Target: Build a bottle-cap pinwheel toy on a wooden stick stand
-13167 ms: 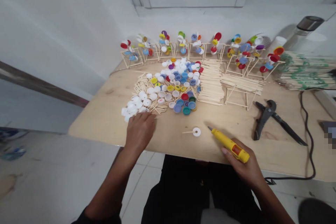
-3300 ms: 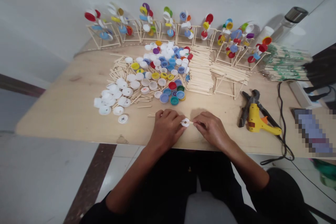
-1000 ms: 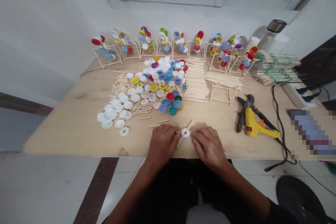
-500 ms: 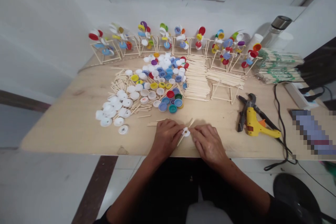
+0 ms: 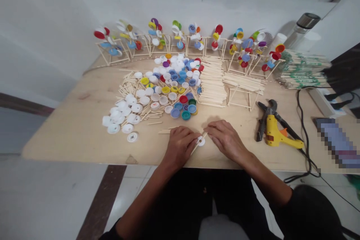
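A white bottle cap (image 5: 200,141) with a thin wooden stick (image 5: 195,148) through its middle lies near the table's front edge, between my two hands. My left hand (image 5: 180,146) is curled, its fingertips pinching the cap and stick from the left. My right hand (image 5: 225,138) is curled too, its fingertips on the stick's upper end at the cap's right. Both hands rest on the wooden table (image 5: 78,123).
Loose white and coloured caps (image 5: 157,93) mixed with short sticks lie behind my hands. A stack of sticks (image 5: 212,82), a stick frame (image 5: 242,97), black pliers (image 5: 266,114) and a yellow glue gun (image 5: 277,135) sit to the right. Cap pinwheels (image 5: 180,37) line the back edge.
Both hands stay on the cap and stick; the stick has tilted from level to slanted since 3.3 s ago. Long before, my right hand held the glue gun, which now lies on the table.
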Tool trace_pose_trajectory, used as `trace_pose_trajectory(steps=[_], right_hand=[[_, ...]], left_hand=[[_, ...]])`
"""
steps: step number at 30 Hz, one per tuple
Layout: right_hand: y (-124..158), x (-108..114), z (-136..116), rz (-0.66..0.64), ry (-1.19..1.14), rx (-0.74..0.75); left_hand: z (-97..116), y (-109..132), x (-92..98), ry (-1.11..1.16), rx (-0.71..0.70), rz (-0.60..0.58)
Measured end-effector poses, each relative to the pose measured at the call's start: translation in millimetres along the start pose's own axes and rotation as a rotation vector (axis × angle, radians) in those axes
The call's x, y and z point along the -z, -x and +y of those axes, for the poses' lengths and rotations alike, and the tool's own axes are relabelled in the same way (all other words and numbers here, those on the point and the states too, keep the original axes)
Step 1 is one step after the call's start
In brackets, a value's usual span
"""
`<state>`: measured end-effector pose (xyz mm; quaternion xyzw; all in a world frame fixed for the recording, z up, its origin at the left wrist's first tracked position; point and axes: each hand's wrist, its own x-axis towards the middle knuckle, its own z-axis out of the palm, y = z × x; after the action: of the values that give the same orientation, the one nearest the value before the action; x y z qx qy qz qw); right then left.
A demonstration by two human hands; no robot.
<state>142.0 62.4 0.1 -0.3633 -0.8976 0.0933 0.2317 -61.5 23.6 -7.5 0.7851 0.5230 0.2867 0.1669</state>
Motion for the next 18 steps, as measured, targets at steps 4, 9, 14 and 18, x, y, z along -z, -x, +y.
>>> trace_pose_trajectory(steps=[4,9,14,18], right_hand=[[-5.3,1.5,3.0,-0.055,-0.026,0.035],[-10.8,8.1,8.8,-0.132,-0.019,0.071],[-7.4,9.2,12.0,-0.18,-0.048,0.066],[-1.8,9.6,9.8,-0.172,-0.095,0.058]], left_hand=[[-1.3,-0.5,-0.9,0.012,-0.002,-0.009],[-5.8,-3.1,0.3,0.053,-0.025,-0.042],[-1.8,-1.3,9.5,0.103,-0.016,-0.067],[4.9,4.5,9.0,0.049,0.0,-0.049]])
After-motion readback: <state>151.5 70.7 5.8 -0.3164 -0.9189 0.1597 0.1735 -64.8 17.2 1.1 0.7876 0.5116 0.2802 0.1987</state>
